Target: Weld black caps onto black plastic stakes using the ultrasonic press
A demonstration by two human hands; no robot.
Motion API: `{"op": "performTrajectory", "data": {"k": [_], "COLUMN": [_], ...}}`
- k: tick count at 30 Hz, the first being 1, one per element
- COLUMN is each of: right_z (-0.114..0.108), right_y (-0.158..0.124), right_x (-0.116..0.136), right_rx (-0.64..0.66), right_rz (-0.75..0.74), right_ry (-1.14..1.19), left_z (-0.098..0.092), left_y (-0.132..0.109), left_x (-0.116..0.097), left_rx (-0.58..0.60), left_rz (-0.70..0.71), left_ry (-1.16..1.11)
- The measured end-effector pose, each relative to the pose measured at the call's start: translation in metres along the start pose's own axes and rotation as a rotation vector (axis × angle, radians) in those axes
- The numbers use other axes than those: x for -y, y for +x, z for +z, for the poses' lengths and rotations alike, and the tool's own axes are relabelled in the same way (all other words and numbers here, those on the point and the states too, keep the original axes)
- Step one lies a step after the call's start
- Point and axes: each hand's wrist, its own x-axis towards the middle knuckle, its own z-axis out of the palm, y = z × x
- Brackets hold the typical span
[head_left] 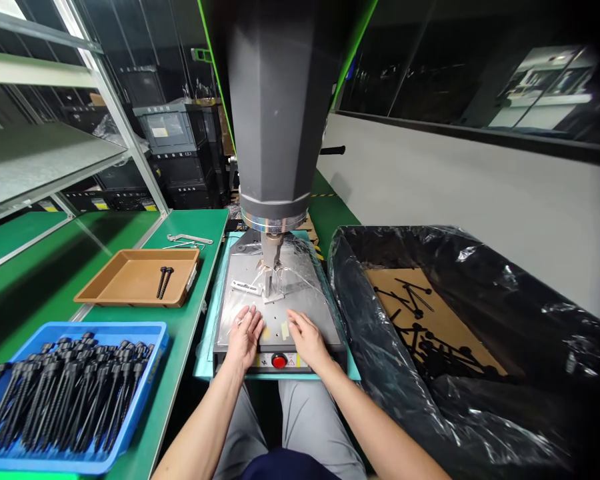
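My left hand (246,337) rests at the front left of the machine's metal base plate (300,267), palm turned inward and fingers loosely apart. Opposite it, my right hand (307,339) lies over the plate with its fingers stretched toward the middle. Both hands are open, and I see nothing held in either. Just beyond them, a metal tool tip (271,257) points down from the dark grey machine head (275,113) onto a small fixture (273,295). A slotted metal bar (247,287) lies left of the fixture. A red button (279,361) sits on the front panel between my wrists.
At left, a blue tray (163,328) holds many black ribbed rods with round heads. Behind it, a brown tray (125,267) carries two black bolt-like parts (165,283); a wrench (193,238) lies beyond. A bin lined with black plastic (380,347) at right contains loose black rods (415,303).
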Motion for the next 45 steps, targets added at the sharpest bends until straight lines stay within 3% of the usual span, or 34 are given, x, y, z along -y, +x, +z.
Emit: {"op": "performTrajectory", "data": {"k": [4,8,18,25,29,33,35,39,42,45], "right_z": [0.014,0.016,0.0,-0.011,-0.018,-0.026,-0.028,-0.029,-0.031,-0.036], "right_y": [0.045,0.079,0.147,0.169,0.15,0.096,0.062,0.005,-0.017,-0.023], "right_x": [-0.009,-0.009,0.031,0.058,0.065,0.063,0.062,0.073,0.09,0.106], "right_rx": [-0.079,-0.178,-0.086,-0.04,-0.083,-0.093,-0.016,0.295,0.412,0.447], "right_rz": [-0.136,-0.177,-0.166,-0.115,-0.105,0.066,0.164,0.445,0.576,0.567], "right_ry": [-0.107,-0.176,-0.088,-0.032,0.04,0.195,0.261,0.643,0.879,1.022], "left_z": [0.002,0.01,0.036,0.041,0.04,0.032,0.027,0.019,0.013,0.005], "left_y": [-0.006,-0.016,-0.018,-0.011,-0.011,-0.013,-0.013,-0.012,-0.016,-0.036], "left_x": [-0.014,-0.032,-0.065,-0.071,-0.071,-0.063,-0.056,-0.045,-0.039,-0.034], "left_rx": [0.045,0.041,0.102,0.087,0.089,0.101,0.095,0.057,0.062,0.073], "left_rz": [0.06,0.098,0.099,0.107,0.119,0.105,0.084,0.067,0.01,-0.161], "left_ry": [0.014,0.047,0.03,0.06,0.049,0.052,0.075,0.092,0.148,0.262]}}
